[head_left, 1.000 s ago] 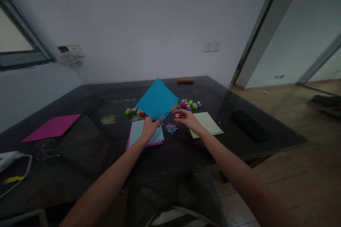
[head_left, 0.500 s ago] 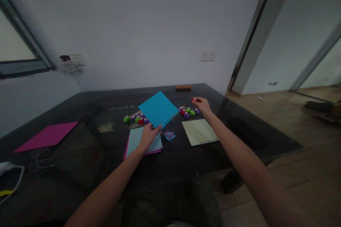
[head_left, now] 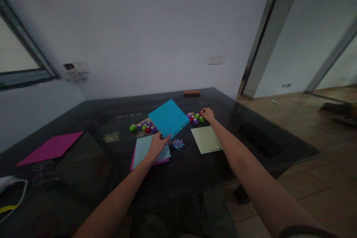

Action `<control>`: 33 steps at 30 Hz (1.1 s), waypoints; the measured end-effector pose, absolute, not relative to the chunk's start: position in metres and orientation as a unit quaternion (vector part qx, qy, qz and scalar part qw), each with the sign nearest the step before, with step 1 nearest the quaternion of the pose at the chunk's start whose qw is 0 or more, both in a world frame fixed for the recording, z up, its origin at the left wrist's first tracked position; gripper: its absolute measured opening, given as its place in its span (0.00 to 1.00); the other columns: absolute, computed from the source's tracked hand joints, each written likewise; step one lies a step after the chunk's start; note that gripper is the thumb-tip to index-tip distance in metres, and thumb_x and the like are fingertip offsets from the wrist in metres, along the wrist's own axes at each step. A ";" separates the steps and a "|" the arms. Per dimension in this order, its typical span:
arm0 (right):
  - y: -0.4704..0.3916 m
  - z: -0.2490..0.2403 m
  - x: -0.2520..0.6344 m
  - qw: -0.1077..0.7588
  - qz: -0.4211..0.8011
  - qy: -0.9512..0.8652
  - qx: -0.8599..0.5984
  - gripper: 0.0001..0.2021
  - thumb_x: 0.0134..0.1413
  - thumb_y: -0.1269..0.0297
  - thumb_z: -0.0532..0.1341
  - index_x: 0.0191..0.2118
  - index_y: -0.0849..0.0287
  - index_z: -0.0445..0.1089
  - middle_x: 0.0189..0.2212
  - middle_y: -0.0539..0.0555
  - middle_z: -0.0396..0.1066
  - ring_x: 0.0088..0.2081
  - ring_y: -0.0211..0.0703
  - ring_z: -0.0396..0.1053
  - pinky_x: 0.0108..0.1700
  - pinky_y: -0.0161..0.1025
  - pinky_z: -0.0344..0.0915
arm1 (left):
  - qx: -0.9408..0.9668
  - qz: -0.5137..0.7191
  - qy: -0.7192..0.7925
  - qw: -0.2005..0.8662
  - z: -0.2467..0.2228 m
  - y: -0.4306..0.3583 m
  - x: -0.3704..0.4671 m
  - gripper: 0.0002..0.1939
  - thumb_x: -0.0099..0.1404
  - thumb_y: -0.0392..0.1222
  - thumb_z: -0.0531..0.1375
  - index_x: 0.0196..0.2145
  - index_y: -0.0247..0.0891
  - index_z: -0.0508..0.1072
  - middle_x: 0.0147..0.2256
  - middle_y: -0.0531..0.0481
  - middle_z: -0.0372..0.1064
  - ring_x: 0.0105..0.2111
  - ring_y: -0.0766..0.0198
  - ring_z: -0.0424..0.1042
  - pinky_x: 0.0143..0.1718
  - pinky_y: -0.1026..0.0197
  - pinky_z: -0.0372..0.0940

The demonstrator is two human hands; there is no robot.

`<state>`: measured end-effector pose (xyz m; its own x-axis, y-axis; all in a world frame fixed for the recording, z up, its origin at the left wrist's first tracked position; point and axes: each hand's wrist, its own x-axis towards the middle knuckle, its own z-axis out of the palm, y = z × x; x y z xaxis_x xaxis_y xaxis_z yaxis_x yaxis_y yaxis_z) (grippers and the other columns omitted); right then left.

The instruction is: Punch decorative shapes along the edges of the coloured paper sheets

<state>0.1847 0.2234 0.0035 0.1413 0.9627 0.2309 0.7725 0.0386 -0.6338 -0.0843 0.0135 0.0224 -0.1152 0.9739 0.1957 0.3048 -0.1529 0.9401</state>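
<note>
My left hand (head_left: 159,144) pinches the lower corner of a blue punched sheet (head_left: 169,118), raised above the table. Under that hand lies a pale blue sheet (head_left: 143,147) on top of a magenta one. My right hand (head_left: 206,113) is closed on a small red ball with an eye, at the right edge of a cluster of green, purple and red balls (head_left: 195,121). A second cluster of such balls (head_left: 147,129) sits left of the blue sheet. Between the hands is a heap of small pink and blue pieces (head_left: 178,144). A cream sheet (head_left: 206,139) lies below my right hand.
On the dark table (head_left: 178,178) a magenta sheet (head_left: 52,148) lies at the left, near a cable. A long black object (head_left: 260,138) rests at the right. An orange-brown bar (head_left: 191,93) is at the back edge, before the wall.
My right hand has lowered the red ball to the right-hand cluster. The blue sheet in my left hand has shifted slightly right and down in view.
</note>
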 end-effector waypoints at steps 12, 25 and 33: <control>0.219 0.012 0.188 0.304 0.140 -0.655 -0.678 0.09 0.44 0.67 0.61 0.34 0.60 0.75 0.36 0.59 0.74 0.41 0.46 0.71 0.43 0.36 0.62 | 0.572 0.504 0.541 0.355 0.021 0.014 -0.084 0.15 0.50 0.48 0.61 0.31 0.34 0.71 0.26 0.49 0.72 0.22 0.62 0.70 0.26 0.61 0.63; 0.130 0.050 0.192 0.465 0.251 -0.692 -0.492 0.12 0.50 0.62 0.59 0.39 0.60 0.72 0.38 0.56 0.73 0.41 0.43 0.69 0.46 0.42 0.63 | 0.577 0.500 0.543 0.351 0.027 0.010 -0.082 0.13 0.51 0.48 0.60 0.28 0.34 0.70 0.22 0.51 0.70 0.22 0.63 0.68 0.26 0.62 0.62; 0.067 0.042 0.165 0.473 0.478 -0.619 -0.406 0.19 0.44 0.54 0.64 0.42 0.59 0.69 0.33 0.55 0.72 0.33 0.41 0.69 0.33 0.40 0.68 | 0.610 0.462 0.495 0.413 0.025 0.011 -0.082 0.14 0.50 0.49 0.61 0.30 0.34 0.72 0.26 0.49 0.72 0.24 0.61 0.69 0.28 0.60 0.65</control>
<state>0.1650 0.0668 0.0419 -0.2225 0.9546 0.1981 0.0503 0.2141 -0.9755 -0.0818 0.0110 0.0255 0.0843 0.9843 0.1548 0.2224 -0.1700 0.9600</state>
